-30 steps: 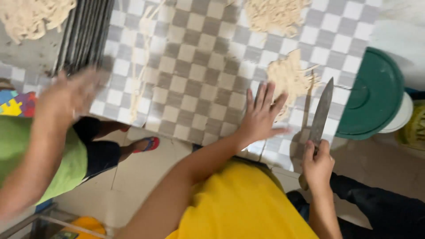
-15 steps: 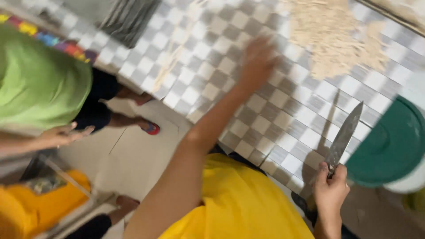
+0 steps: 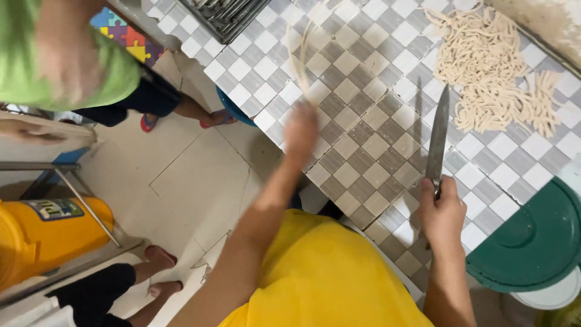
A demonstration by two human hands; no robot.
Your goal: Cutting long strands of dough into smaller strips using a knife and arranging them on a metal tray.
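My right hand [image 3: 442,213] grips the handle of a long kitchen knife [image 3: 438,137], blade pointing away over the checkered table [image 3: 357,109]. My left hand [image 3: 301,134] is blurred with motion above the table's near edge and holds a few long pale dough strips [image 3: 301,51] that trail away from it. A pile of cut dough strips [image 3: 493,79] lies at the far right of the table, beyond the knife tip.
A green round lid [image 3: 532,239] on a white bucket sits at the right. A dark metal rack [image 3: 224,12] rests at the table's far end. A person in a green shirt [image 3: 54,54] stands left; a yellow container [image 3: 45,233] and another person's feet are lower left.
The view has swung left and tilted. My left hand moved from the dough pile toward the table's near edge, lifting long strips. The knife stays in my right hand.
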